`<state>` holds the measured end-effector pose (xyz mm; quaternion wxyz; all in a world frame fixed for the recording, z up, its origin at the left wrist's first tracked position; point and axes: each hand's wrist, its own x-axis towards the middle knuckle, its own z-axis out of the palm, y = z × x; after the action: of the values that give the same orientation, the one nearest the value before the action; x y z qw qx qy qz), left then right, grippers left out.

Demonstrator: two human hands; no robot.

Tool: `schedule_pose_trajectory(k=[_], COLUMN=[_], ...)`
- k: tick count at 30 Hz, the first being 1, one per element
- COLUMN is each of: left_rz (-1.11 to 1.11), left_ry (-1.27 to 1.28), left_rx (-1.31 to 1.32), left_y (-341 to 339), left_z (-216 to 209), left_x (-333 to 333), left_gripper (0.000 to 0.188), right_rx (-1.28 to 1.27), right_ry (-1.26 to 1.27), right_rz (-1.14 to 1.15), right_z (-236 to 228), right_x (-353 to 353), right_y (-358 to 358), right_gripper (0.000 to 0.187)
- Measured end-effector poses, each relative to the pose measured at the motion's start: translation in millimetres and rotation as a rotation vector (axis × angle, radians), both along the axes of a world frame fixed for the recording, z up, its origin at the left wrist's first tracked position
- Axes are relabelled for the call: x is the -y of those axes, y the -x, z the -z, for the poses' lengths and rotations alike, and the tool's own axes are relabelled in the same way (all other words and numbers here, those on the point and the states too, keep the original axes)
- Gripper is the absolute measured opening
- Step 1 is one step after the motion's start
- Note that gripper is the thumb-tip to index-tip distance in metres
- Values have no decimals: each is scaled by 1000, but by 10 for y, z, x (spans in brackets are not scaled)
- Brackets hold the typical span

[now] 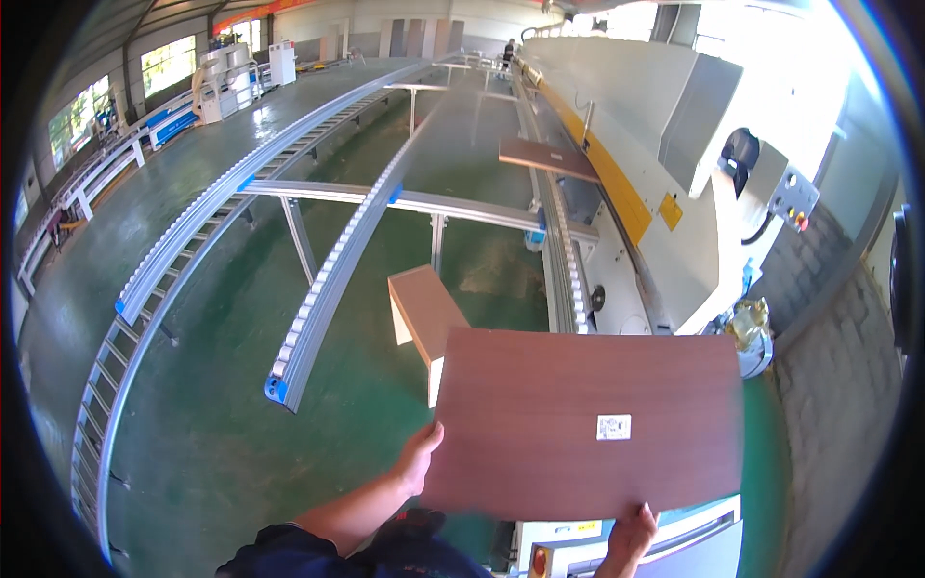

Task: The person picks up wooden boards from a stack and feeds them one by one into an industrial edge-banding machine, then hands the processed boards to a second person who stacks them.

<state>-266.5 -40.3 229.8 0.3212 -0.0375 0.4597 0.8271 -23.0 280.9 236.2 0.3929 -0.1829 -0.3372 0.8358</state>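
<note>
A flat rectangular panel (525, 424) with a reddish-brown wood finish is held up in front of me, a small white printed label (614, 427) stuck on its face. My left hand (418, 459) grips its left edge, thumb on the upper face and the other fingers hidden beneath. At the bottom edge, right of the middle, my right hand (631, 538) is closed on the panel, fingertips showing over the rim. A second brown panel (547, 158) lies farther off on the roller rail beside the long machine.
The long white machine (617, 82) with a yellow strip runs along the right; its control box (792, 197) juts out. Roller rails (337, 255) on metal legs stretch away at left. A tan bench (424, 306) stands behind the panel. A white cabinet (568, 533) sits below it.
</note>
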Motion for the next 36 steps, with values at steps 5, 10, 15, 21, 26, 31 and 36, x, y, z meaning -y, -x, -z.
schedule_pose_trajectory(k=[5,10,15,21,26,31,36], left_rz=[-106,45,-37,151,-162,-192,-145], left_ry=[-32,-123,-91,-159,95,102,192], left_rx=[-121,2,-64,123,121,224,243], left_y=[13,39,-183,2,85,-77,-147], left_z=[277,956,1020,1164,1440,1431,1490], left_x=[-103,-494,-359,-250,-330,-252,-132], left_gripper=[64,72,69,71,73,77,83], right_rx=[16,6,6,-15,60,141,95], right_ry=[27,-61,-104,-67,-164,-102,-149], right_rz=[173,397,327,342,344,513,571], right_z=[-789,-1052,-981,-965,-1170,-1712,-2137], right_x=[-4,126,275,440,775,1152,1323], right_y=[-297,-434,-547,-410,-58,35,115], right_gripper=[54,55,56,61,60,68,76])
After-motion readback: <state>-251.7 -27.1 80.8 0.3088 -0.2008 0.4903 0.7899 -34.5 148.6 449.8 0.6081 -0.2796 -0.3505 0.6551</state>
